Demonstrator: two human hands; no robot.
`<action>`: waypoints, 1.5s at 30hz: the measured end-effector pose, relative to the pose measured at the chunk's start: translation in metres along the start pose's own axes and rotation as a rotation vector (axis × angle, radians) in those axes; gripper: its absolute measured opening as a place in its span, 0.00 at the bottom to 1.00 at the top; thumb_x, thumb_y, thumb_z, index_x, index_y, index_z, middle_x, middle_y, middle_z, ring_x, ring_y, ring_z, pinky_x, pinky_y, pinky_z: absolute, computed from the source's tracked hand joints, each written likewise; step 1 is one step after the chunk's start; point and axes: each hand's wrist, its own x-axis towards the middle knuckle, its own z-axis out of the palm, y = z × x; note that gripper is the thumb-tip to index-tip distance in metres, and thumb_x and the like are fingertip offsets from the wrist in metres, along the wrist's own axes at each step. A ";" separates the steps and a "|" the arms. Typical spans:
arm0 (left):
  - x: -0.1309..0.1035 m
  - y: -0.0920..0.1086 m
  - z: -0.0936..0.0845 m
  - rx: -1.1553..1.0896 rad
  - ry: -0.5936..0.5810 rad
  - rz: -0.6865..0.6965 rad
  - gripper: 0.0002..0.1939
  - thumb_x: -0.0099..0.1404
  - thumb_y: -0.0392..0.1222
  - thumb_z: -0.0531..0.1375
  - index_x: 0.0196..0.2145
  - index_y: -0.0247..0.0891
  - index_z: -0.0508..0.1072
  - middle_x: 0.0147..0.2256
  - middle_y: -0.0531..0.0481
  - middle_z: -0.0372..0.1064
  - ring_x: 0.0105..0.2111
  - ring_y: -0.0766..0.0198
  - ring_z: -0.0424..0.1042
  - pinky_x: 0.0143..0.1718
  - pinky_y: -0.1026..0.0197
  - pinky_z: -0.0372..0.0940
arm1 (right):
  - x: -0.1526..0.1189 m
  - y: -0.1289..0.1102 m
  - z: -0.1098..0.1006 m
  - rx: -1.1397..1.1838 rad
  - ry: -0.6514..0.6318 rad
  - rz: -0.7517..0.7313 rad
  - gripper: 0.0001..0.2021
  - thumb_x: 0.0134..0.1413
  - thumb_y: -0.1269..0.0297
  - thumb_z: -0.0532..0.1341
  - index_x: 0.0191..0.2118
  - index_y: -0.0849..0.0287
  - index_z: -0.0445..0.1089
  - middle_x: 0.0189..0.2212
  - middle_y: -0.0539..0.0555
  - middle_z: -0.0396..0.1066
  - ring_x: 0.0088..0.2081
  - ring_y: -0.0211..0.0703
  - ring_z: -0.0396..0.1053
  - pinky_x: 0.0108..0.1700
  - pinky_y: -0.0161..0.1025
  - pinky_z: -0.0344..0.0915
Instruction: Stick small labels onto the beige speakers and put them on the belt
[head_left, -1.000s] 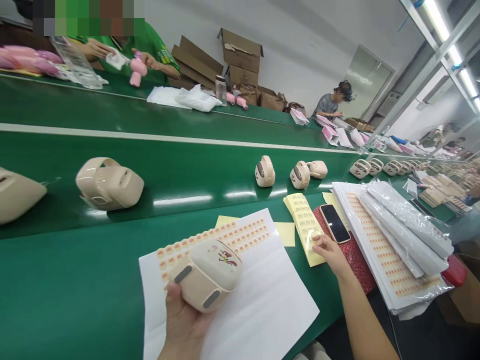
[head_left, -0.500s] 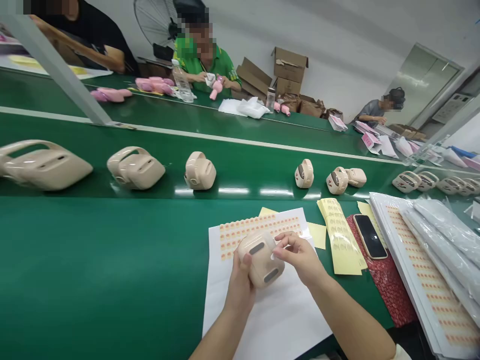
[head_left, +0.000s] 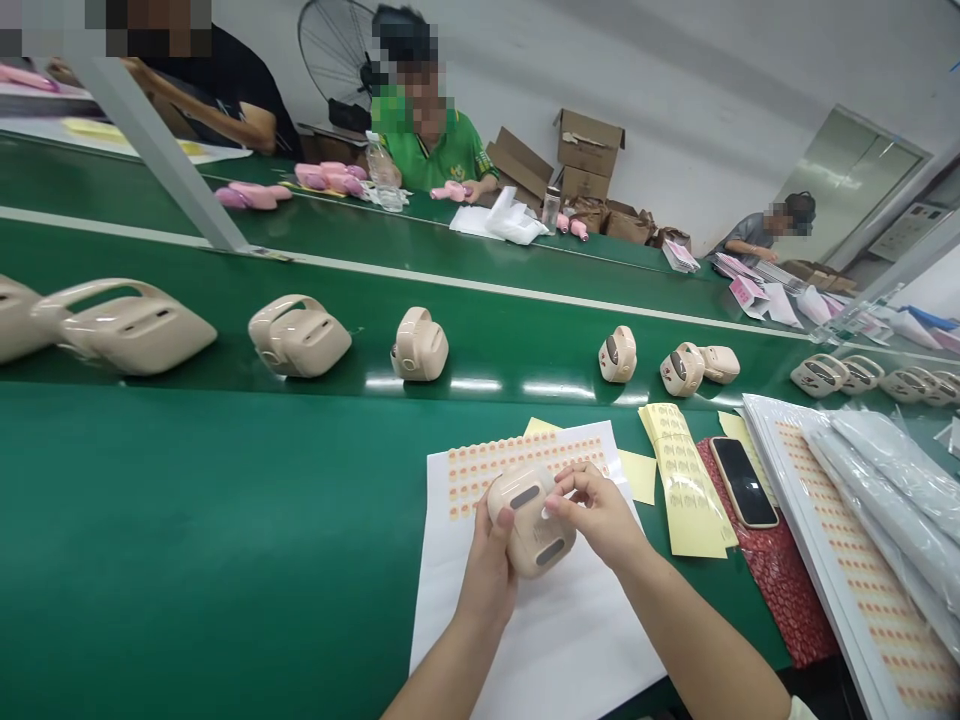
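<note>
My left hand is wrapped round a cream plastic device with rounded corners. Two grey oblong pads lie on the face turned up to me, with faint print between them. At the device's right edge, the thumb and forefinger of my right hand are pinched together. Something small and whitish shows at those fingertips, too small to name. Beneath both hands lies a white sheet carrying rows of small orange stickers.
Similar cream devices with handles stand along the green conveyor belt. To the right are yellow sticker sheets, a phone on red bubble wrap, and stacked sticker sheets under plastic bags. Co-workers sit across the belt.
My view has shifted slightly, so the scene sits a little further right. Both hands keep their hold at the device. Opposite, the green-shirted co-worker's hands have lowered a pink item to the table.
</note>
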 end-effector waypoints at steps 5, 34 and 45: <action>0.000 0.000 0.000 -0.005 0.009 -0.011 0.30 0.48 0.57 0.64 0.47 0.43 0.66 0.41 0.47 0.71 0.45 0.50 0.68 0.39 0.54 0.65 | 0.001 0.001 0.001 -0.074 0.003 -0.034 0.07 0.37 0.58 0.66 0.21 0.55 0.71 0.33 0.52 0.60 0.43 0.46 0.60 0.41 0.40 0.62; 0.034 -0.005 -0.027 -0.539 -0.244 -0.065 0.31 0.54 0.60 0.56 0.55 0.55 0.57 0.54 0.52 0.63 0.58 0.49 0.52 0.54 0.43 0.53 | 0.080 0.040 0.001 -0.307 0.258 -0.267 0.11 0.47 0.70 0.55 0.39 0.55 0.66 0.26 0.50 0.68 0.34 0.44 0.65 0.38 0.41 0.61; 0.043 -0.015 -0.032 -0.735 -0.745 0.025 0.23 0.62 0.51 0.51 0.51 0.38 0.66 0.51 0.45 0.67 0.51 0.61 0.65 0.51 0.63 0.59 | 0.017 0.019 0.046 0.090 0.287 -0.259 0.11 0.42 0.64 0.61 0.37 0.55 0.68 0.19 0.45 0.65 0.27 0.40 0.64 0.34 0.38 0.60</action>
